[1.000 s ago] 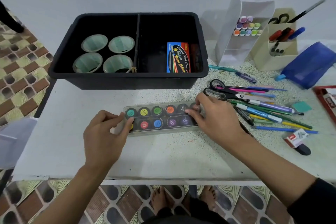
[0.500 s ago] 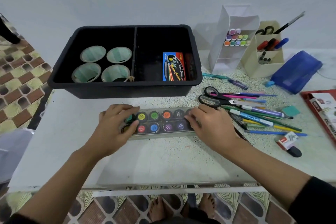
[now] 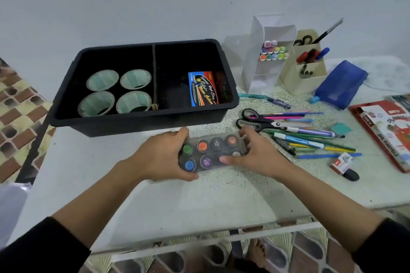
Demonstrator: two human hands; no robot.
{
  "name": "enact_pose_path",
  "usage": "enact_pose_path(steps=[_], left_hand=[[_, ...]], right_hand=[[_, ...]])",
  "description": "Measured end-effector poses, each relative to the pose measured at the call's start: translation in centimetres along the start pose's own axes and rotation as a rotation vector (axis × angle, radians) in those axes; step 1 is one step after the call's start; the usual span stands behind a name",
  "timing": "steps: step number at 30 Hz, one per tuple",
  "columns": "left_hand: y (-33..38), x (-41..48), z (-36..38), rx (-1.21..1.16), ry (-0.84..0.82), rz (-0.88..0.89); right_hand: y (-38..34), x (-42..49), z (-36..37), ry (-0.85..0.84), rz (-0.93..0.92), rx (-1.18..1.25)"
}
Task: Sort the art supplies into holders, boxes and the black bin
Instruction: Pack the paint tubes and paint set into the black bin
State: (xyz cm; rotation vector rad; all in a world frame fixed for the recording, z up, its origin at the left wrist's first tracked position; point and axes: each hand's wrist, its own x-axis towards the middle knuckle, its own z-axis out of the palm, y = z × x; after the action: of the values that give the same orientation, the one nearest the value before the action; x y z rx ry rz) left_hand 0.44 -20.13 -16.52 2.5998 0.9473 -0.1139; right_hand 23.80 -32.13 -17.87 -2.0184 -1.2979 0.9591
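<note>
A clear plastic case of round paint pots [image 3: 213,150] lies in front of the black bin [image 3: 142,122]. My left hand [image 3: 164,157] grips the case's left end, thumb under the near edge and fingers over the far edge. My right hand [image 3: 255,155] holds its right end, thumb pressed on the lid. The bin has two compartments: several green tape rolls [image 3: 117,93] on the left, a box of water colours [image 3: 203,88] on the right. Whether the case is lifted off the table I cannot tell.
Black scissors [image 3: 259,121] and a loose pile of pens and pencils [image 3: 310,137] lie right of the case. A white marker holder [image 3: 268,55], a beige pen holder [image 3: 308,66], a blue pouch [image 3: 339,84], an oil pastel box [image 3: 386,131] and an eraser [image 3: 342,165] sit further right.
Both hands have closed in on the paint case from its ends, hiding its left pots. The left hand went from resting on the lid to gripping the end. The view has shifted.
</note>
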Motion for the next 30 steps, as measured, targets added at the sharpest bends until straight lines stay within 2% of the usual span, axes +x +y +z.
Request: enact_pose_path(steps=[2,5,10,15,17,19,21,24,27,30], left_hand=[[0.7,0.0,-0.2,0.034,0.040,0.007],[1.5,-0.3,-0.7,-0.058,0.089,0.012],[3.3,-0.9,-3.8,-0.352,0.118,0.097],[3.6,0.2,-7.7,-0.519,0.285,0.110],[3.4,1.5,-9.0,-0.623,0.345,0.067],[2.8,3.3,-10.1,-0.658,0.398,0.021],[1.8,5.4,-11.2,-0.651,0.439,-0.022],[0.0,8.6,-12.3,-0.575,0.422,-0.136],[-2.6,10.6,-12.8,-0.417,0.371,-0.273],[-5.8,10.8,-12.3,-0.177,0.400,-0.384]], right_hand=[[-0.2,-0.5,-0.2,0.039,-0.039,0.148],[-1.1,-1.0,-0.9,0.044,-0.097,0.354],[-4.4,-1.4,-2.9,0.179,-0.227,0.536],[-9.0,0.8,-3.9,0.351,-0.281,0.674],[-10.6,3.0,-3.8,0.323,-0.278,0.684],[-11.9,5.6,-3.4,0.225,-0.237,0.667],[-13.1,8.1,-2.9,0.123,-0.206,0.701],[-14.3,12.0,-2.6,0.086,-0.202,0.695],[-14.3,15.8,-2.3,0.049,-0.138,0.639],[-14.0,18.5,-1.2,0.017,-0.071,0.546]])
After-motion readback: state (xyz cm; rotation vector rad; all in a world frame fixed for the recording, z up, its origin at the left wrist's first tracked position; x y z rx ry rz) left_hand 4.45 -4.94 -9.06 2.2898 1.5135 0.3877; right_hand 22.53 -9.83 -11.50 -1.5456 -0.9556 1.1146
